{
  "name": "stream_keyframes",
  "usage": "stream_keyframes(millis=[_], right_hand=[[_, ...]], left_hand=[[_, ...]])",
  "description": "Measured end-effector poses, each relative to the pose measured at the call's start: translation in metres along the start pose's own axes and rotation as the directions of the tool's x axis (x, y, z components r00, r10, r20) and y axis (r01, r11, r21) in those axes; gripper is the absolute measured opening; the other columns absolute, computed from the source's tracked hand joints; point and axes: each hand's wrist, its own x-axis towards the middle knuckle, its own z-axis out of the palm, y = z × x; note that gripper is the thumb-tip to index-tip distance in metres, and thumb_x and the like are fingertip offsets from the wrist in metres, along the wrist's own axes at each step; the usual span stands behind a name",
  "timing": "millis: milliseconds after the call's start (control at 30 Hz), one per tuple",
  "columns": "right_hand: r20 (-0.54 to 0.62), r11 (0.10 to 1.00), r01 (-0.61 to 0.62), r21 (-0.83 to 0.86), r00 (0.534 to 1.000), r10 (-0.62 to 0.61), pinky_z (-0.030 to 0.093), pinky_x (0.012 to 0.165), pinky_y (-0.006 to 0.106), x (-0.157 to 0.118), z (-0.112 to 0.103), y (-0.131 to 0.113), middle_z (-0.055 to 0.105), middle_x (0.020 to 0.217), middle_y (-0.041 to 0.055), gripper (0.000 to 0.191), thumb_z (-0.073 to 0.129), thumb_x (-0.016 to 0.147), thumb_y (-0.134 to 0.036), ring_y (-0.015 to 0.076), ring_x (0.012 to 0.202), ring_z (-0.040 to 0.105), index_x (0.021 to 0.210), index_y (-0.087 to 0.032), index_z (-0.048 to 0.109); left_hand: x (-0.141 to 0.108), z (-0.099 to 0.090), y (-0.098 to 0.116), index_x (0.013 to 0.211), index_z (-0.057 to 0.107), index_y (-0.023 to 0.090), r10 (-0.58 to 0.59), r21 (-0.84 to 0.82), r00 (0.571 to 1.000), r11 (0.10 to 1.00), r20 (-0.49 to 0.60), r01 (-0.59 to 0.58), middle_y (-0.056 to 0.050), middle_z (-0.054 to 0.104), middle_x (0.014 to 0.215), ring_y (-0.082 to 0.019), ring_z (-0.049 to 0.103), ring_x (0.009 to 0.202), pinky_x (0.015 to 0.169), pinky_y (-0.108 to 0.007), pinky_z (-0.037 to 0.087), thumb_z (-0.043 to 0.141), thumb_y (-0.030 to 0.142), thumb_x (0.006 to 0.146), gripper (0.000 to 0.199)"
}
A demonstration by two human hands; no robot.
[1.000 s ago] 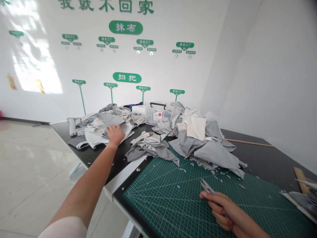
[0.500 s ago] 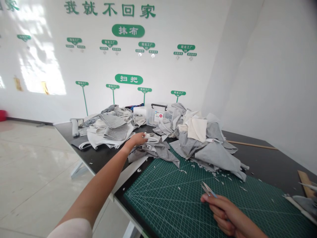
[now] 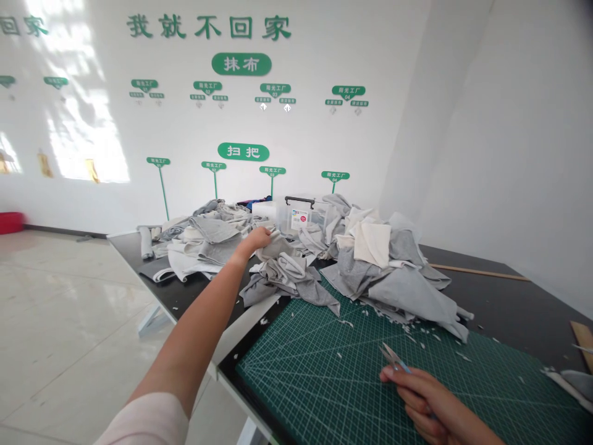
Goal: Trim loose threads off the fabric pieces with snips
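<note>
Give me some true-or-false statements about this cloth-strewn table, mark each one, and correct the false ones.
The left hand is on gray cloth. True.

The left hand holds the snips. False: the right hand holds the thread snips, over the green cutting mat.

The green cutting mat is plain, with no markings. False: it is printed with a fine grid of pale lines.

A black-handled clear plastic box stands beyond the heaps of cloth. True.
</note>
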Motion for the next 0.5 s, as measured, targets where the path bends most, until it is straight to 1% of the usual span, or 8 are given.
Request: stream_keyframes(millis=[133, 200, 267, 300, 400, 433, 467, 500], right_hand=[[-0.005, 1.000, 0.005, 0.000, 1.000, -0.005, 0.010, 0.027, 0.017, 0.003, -0.002, 0.003, 0.023, 0.041, -0.0133, 0.032, 0.075, 0.068, -0.046, 0.0033, 0.026, 0.020, 0.073, -0.020, 0.056], [0.024, 1.000, 0.024, -0.004, 0.999, -0.024, 0.011, 0.027, 0.017, 0.004, -0.003, 0.003, 0.023, 0.042, -0.0133, 0.034, 0.076, 0.069, -0.047, 0.0028, 0.027, 0.019, 0.071, -0.020, 0.055], [0.062, 0.999, 0.032, -0.012, 0.998, -0.031, 0.013, 0.027, 0.018, 0.005, -0.004, 0.004, 0.023, 0.042, -0.0133, 0.035, 0.076, 0.070, -0.047, 0.0024, 0.027, 0.018, 0.071, -0.020, 0.054], [0.071, 0.999, 0.031, -0.016, 0.997, -0.030, 0.013, 0.027, 0.018, 0.005, -0.005, 0.004, 0.023, 0.042, -0.0132, 0.035, 0.075, 0.070, -0.047, 0.0023, 0.027, 0.018, 0.070, -0.020, 0.054], [0.055, 1.000, 0.014, -0.014, 0.998, -0.013, 0.011, 0.029, 0.018, 0.004, -0.004, 0.004, 0.024, 0.042, -0.0131, 0.033, 0.074, 0.071, -0.046, 0.0029, 0.027, 0.019, 0.074, -0.021, 0.054], [0.046, 1.000, 0.010, -0.011, 0.999, -0.010, 0.010, 0.029, 0.018, 0.003, -0.003, 0.003, 0.024, 0.042, -0.0132, 0.032, 0.074, 0.072, -0.046, 0.0030, 0.028, 0.018, 0.076, -0.021, 0.054], [0.036, 1.000, 0.011, -0.009, 0.999, -0.011, 0.010, 0.029, 0.018, 0.001, -0.001, 0.001, 0.024, 0.042, -0.0133, 0.032, 0.074, 0.072, -0.046, 0.0031, 0.028, 0.017, 0.078, -0.022, 0.054], [0.026, 1.000, 0.019, -0.009, 0.999, -0.019, 0.009, 0.030, 0.019, -0.002, 0.001, -0.003, 0.024, 0.043, -0.0134, 0.033, 0.074, 0.071, -0.047, 0.0031, 0.029, 0.016, 0.079, -0.022, 0.054]], left_hand=[[0.008, -0.019, 0.020, 0.084, 0.071, 0.012, -0.023, -0.062, 0.980, 0.998, -0.198, 0.011, -0.006, 0.066, 0.072, -0.020, 0.059, 0.077, 0.068, -0.026, 0.040, 0.056, 0.014, 0.074, 0.018], [0.011, -0.028, 0.034, 0.092, 0.070, 0.013, -0.026, -0.088, 0.957, 0.996, -0.288, 0.000, -0.007, 0.068, 0.084, -0.021, 0.060, 0.082, 0.070, -0.027, 0.041, 0.053, 0.016, 0.078, 0.022], [0.012, -0.038, 0.052, 0.099, 0.067, 0.016, -0.014, -0.126, 0.917, 0.991, -0.400, -0.039, -0.008, 0.069, 0.094, -0.021, 0.060, 0.088, 0.075, -0.028, 0.042, 0.048, 0.019, 0.084, 0.024], [0.012, -0.043, 0.062, 0.101, 0.066, 0.017, -0.003, -0.157, 0.883, 0.984, -0.469, -0.079, -0.008, 0.069, 0.097, -0.021, 0.060, 0.090, 0.078, -0.029, 0.042, 0.047, 0.020, 0.087, 0.024], [0.008, -0.064, 0.097, 0.102, 0.061, 0.018, 0.023, -0.277, 0.711, 0.912, -0.703, -0.303, -0.008, 0.067, 0.096, -0.021, 0.060, 0.090, 0.081, -0.032, 0.043, 0.046, 0.022, 0.092, 0.019], [0.004, -0.072, 0.110, 0.102, 0.060, 0.018, 0.027, -0.294, 0.657, 0.880, -0.753, -0.373, -0.008, 0.066, 0.096, -0.021, 0.060, 0.090, 0.082, -0.033, 0.043, 0.047, 0.023, 0.093, 0.017], [0.000, -0.081, 0.124, 0.104, 0.058, 0.019, 0.036, -0.303, 0.616, 0.847, -0.787, -0.436, -0.008, 0.066, 0.099, -0.020, 0.060, 0.093, 0.084, -0.033, 0.044, 0.048, 0.023, 0.093, 0.015], [-0.006, -0.090, 0.138, 0.106, 0.056, 0.019, 0.036, -0.320, 0.592, 0.814, -0.805, -0.485, -0.008, 0.065, 0.103, -0.020, 0.061, 0.096, 0.085, -0.033, 0.044, 0.050, 0.023, 0.093, 0.015]])
